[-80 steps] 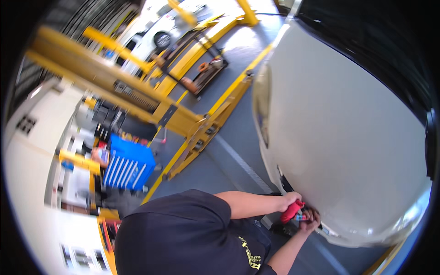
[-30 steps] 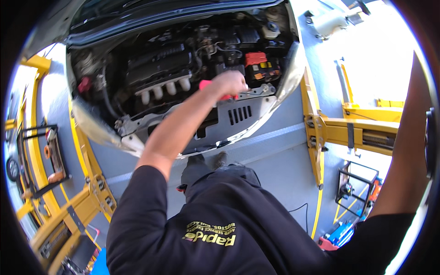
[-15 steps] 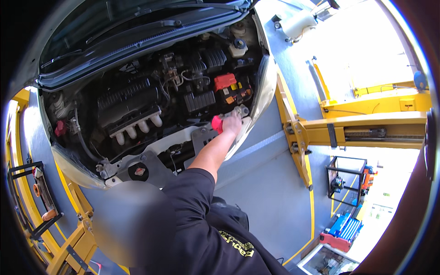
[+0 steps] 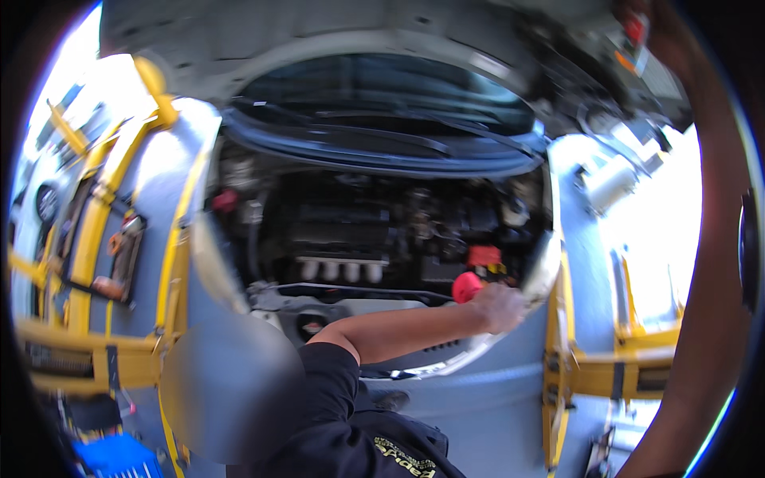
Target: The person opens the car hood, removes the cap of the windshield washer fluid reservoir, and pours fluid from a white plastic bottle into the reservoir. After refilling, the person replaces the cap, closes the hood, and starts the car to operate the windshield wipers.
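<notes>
Red bundle (image 4: 467, 287) in curled left hand (image 4: 503, 308), right hand (image 4: 663, 36) high, grip unclear

The cloth (image 4: 468, 287) is before the battery (image 4: 499, 268), right of the engine (image 4: 341, 231).

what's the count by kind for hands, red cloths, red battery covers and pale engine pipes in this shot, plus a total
Hands: 2 (left hand with the cloth; right hand, dim at upper right)
Red cloth: 1
Red battery cover: 1
Pale engine pipes: 4
Total: 8
</notes>
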Motion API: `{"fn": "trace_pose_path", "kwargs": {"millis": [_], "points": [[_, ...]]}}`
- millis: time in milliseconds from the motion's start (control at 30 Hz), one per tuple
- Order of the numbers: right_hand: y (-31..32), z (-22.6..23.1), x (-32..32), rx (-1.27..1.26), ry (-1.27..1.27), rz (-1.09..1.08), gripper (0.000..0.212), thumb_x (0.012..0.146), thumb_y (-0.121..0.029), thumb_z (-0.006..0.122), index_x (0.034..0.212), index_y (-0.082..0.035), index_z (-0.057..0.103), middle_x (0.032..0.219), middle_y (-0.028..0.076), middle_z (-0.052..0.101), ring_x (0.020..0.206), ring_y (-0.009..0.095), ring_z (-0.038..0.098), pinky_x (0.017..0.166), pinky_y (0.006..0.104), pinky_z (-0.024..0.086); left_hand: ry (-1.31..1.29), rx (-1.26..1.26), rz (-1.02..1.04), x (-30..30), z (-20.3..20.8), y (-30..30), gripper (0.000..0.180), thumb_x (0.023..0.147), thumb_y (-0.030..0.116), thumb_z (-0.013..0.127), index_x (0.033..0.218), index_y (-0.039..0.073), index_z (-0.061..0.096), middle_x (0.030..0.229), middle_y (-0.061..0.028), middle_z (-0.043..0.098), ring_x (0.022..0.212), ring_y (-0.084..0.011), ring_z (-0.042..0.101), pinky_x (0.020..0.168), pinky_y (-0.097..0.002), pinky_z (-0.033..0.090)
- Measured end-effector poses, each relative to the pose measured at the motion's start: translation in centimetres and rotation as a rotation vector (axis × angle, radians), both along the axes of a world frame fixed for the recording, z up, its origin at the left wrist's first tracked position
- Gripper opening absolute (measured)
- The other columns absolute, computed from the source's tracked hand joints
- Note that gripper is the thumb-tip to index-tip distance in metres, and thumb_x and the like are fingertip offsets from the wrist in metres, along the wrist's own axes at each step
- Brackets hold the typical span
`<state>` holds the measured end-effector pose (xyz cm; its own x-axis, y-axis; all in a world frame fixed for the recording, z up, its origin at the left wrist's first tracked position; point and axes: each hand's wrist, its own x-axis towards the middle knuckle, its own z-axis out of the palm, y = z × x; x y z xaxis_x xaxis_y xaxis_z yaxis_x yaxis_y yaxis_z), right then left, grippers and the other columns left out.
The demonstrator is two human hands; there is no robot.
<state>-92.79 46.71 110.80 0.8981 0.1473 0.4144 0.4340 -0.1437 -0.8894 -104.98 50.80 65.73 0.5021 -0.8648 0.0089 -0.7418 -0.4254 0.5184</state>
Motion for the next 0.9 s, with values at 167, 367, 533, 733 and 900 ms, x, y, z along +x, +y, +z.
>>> {"fn": "trace_pose_path", "kwargs": {"millis": [167, 367, 533, 733, 900], "points": [[-2.3, 0.6, 4.1, -0.155, -0.037, -0.024, 0.064, 0.110, -0.056, 0.048, 0.146, -0.006, 0.062, 0.085, -0.007, 0.045, 0.057, 0.003, 0.026, 0.057, 0.0220, 0.031, -0.470, -0.380, 0.685, 3.0, 18.0, 21.6, 0.035, 0.103, 0.042, 0.061, 0.098, 0.009, 0.071, 0.074, -0.0164, 0.070, 0.073, -0.0374, 0.071, 0.067, -0.0497, 0.055], [-4.4, 1.2, 8.2, -0.118, -0.082, 0.137, 0.063, 0.108, -0.060, 0.048, 0.137, -0.008, 0.071, 0.094, -0.003, 0.050, 0.066, 0.006, 0.034, 0.066, 0.0244, 0.038, -0.494, -0.841, 1.336, 5.9, 27.7, 43.3, 0.030, 0.106, 0.031, 0.059, 0.111, 0.006, 0.077, 0.083, -0.0086, 0.077, 0.072, -0.0221, 0.073, 0.072, -0.0378, 0.055], [-4.4, 1.3, 8.2, -0.137, -0.094, 0.047, 0.062, 0.108, -0.058, 0.049, 0.134, -0.007, 0.072, 0.099, -0.003, 0.056, 0.068, 0.007, 0.036, 0.068, 0.0254, 0.040, -0.559, -0.760, 1.340, 8.0, 28.9, 50.0, 0.032, 0.105, 0.032, 0.064, 0.107, 0.003, 0.079, 0.083, -0.0054, 0.078, 0.069, -0.0138, 0.069, 0.071, -0.0321, 0.054], [-5.0, 1.8, 8.4, -0.134, -0.021, 0.061, 0.061, 0.108, -0.058, 0.049, 0.134, -0.008, 0.073, 0.102, -0.003, 0.060, 0.068, 0.006, 0.038, 0.067, 0.0238, 0.040, -0.507, -0.788, 1.256, 9.5, 28.4, 51.0, 0.031, 0.104, 0.031, 0.065, 0.104, 0.003, 0.079, 0.082, -0.0056, 0.079, 0.071, -0.0131, 0.070, 0.073, -0.0302, 0.054], [-5.2, 2.0, 9.4, -0.090, -0.056, 0.101, 0.059, 0.109, -0.054, 0.049, 0.138, -0.007, 0.069, 0.101, -0.006, 0.058, 0.063, 0.003, 0.036, 0.062, 0.0212, 0.037, -0.497, -0.739, 1.254, 10.5, 28.5, 50.8, 0.032, 0.104, 0.033, 0.066, 0.102, 0.003, 0.079, 0.082, -0.0047, 0.079, 0.072, -0.0135, 0.071, 0.074, -0.0311, 0.054]]}}
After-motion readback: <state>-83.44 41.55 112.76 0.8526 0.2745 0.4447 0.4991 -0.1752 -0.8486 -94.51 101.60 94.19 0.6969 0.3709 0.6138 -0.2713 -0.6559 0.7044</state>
